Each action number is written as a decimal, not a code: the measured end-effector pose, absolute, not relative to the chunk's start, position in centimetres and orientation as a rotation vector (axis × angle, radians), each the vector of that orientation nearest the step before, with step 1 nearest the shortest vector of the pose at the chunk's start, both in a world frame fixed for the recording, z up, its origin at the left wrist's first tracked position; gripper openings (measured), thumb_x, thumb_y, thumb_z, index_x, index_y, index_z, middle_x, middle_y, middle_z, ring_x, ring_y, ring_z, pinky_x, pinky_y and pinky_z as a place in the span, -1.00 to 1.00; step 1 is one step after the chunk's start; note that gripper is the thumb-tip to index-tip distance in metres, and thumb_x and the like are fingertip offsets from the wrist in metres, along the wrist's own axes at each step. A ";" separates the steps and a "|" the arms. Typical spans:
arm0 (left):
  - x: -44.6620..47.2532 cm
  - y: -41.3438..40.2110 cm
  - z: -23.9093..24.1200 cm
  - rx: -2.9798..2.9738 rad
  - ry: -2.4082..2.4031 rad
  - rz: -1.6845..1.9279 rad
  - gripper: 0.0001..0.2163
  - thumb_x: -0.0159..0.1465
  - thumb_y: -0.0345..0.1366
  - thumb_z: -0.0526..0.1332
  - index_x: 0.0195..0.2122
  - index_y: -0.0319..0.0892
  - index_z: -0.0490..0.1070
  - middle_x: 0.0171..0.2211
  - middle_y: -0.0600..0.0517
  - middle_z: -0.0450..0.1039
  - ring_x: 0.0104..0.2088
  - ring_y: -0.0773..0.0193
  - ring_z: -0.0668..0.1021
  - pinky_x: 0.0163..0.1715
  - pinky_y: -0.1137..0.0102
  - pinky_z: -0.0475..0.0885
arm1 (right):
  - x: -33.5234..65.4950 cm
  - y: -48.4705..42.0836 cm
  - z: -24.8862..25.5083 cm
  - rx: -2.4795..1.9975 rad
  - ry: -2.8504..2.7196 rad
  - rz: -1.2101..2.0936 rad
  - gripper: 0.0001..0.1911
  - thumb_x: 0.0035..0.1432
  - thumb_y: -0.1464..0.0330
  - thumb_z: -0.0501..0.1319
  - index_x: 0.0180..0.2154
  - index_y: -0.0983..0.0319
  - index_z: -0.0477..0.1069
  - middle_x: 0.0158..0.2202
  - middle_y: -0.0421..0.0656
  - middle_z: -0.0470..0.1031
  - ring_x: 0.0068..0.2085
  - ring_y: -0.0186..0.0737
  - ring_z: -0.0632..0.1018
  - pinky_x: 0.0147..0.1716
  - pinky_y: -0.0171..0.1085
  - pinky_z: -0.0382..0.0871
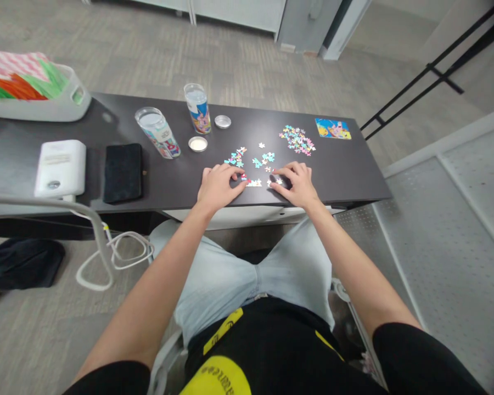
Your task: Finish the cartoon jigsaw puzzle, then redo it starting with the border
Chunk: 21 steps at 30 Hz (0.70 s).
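Dark table (pixel 346 175): puzzle pieces (pixel 254 182) between both hands' fingers (pixel 239 176).

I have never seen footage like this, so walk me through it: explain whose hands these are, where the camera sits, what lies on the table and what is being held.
There is no machine here. A person wears one camera on the head, looking down over their own lap and arms. The left hand and right hand rest on a dark table, their fingers on small jigsaw pieces at the near edge. Whether any piece is actually gripped is too small to tell. More loose pieces lie just beyond, and a bigger pile sits farther right, beside a colourful picture card. To the left stand two clear tubes with their round lids lying near them, then a black case, a white device, and a white basket of bright materials.
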<state>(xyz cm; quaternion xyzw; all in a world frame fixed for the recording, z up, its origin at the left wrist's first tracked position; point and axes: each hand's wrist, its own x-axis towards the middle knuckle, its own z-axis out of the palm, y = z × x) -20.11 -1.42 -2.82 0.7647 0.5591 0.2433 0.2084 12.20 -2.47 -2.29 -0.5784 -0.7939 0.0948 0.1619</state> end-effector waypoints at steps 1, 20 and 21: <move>-20.1 -1.4 -2.9 2.126 1.553 0.684 -0.78 0.60 -0.14 0.56 0.20 0.01 0.83 0.05 -0.07 0.80 0.13 -0.17 0.71 0.36 -0.12 0.38 | 12.1 -2.5 -2.3 -1.659 -2.257 0.263 -0.55 0.70 -0.01 0.38 0.40 -0.04 0.80 0.36 0.10 0.70 0.39 0.40 0.57 0.54 0.31 0.37; -20.3 -0.9 -3.5 2.112 1.661 0.736 -0.80 0.63 -0.09 0.46 0.14 -0.03 0.78 -0.10 -0.04 0.76 -0.04 -0.04 0.70 0.27 -0.02 0.44 | 9.6 3.0 -2.2 -1.733 -2.020 0.319 -0.74 0.67 0.07 0.46 0.01 0.05 0.85 0.22 0.08 0.78 0.40 0.36 0.60 0.46 0.28 0.30; -20.4 -0.9 -3.4 2.114 1.663 0.732 -0.80 0.62 -0.09 0.46 0.13 -0.04 0.78 -0.11 -0.04 0.76 -0.05 -0.03 0.70 0.26 -0.01 0.44 | 9.2 3.6 -2.2 -1.729 -2.023 0.325 -0.75 0.65 0.06 0.49 -0.01 0.05 0.85 0.22 0.08 0.79 0.40 0.37 0.60 0.47 0.30 0.29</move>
